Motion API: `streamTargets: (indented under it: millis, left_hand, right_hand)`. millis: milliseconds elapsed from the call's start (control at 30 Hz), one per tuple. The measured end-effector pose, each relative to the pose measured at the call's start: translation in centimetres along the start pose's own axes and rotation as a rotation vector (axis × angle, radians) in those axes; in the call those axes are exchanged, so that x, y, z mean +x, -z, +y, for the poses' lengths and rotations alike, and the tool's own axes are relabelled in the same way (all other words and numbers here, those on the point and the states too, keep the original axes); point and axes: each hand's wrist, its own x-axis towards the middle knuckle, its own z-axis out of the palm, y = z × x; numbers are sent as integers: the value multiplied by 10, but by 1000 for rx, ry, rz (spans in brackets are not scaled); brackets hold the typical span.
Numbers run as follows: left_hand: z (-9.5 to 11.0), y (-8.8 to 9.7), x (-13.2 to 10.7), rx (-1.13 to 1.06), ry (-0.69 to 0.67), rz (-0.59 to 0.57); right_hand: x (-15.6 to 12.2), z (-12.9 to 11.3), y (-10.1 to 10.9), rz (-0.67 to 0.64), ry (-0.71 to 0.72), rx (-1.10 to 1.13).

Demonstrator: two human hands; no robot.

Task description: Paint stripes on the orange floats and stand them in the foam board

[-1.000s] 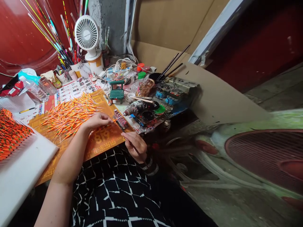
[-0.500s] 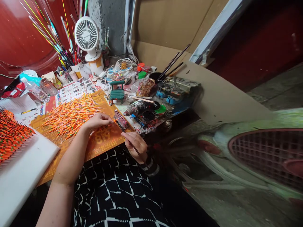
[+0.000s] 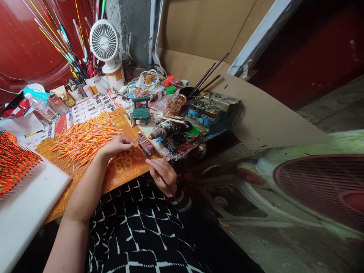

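My left hand (image 3: 121, 145) pinches a slim orange fishing float (image 3: 139, 145), its far end pointing toward the nozzle-like tip of a paint-spattered power tool (image 3: 162, 131). Between the fingers only a short part of the float shows. My right hand (image 3: 165, 172) is closed round a thin dark paintbrush (image 3: 146, 154), held slanting, its tip close to the float; whether they touch is too small to tell. Below the tool's tip lies a pinkish, paint-crusted block (image 3: 148, 144). A heap of orange floats (image 3: 88, 140) covers the orange board (image 3: 125, 168) beside my left forearm.
At the left, a white foam slab (image 3: 36, 212) bears many upright orange floats (image 3: 17, 163). A small white fan (image 3: 104, 41), a green toy chair (image 3: 140, 110) and a green paint lid (image 3: 193, 131) stand around. A larger dusty fan (image 3: 318, 185) is at the right.
Both hands, the float and the brush stay in almost the same place. Only the blur on the large fan's grille at the right looks different.
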Motion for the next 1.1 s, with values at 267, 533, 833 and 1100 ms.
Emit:
streamTargets:
  millis: [267, 533, 833, 1100]
  left_hand:
    - [0, 0, 0, -17, -15, -7]
    - [-1, 0, 0, -5, -13, -4]
    - [-3, 2, 1, 6, -2, 0]
    - [-10, 3, 3, 14, -23, 2]
  right_hand:
    - [-1, 0, 0, -8, 0, 9]
    - [-1, 0, 0, -7, -17, -1]
    - [-3, 1, 1, -1, -20, -2]
    - [-4, 1, -1, -12, -32, -21]
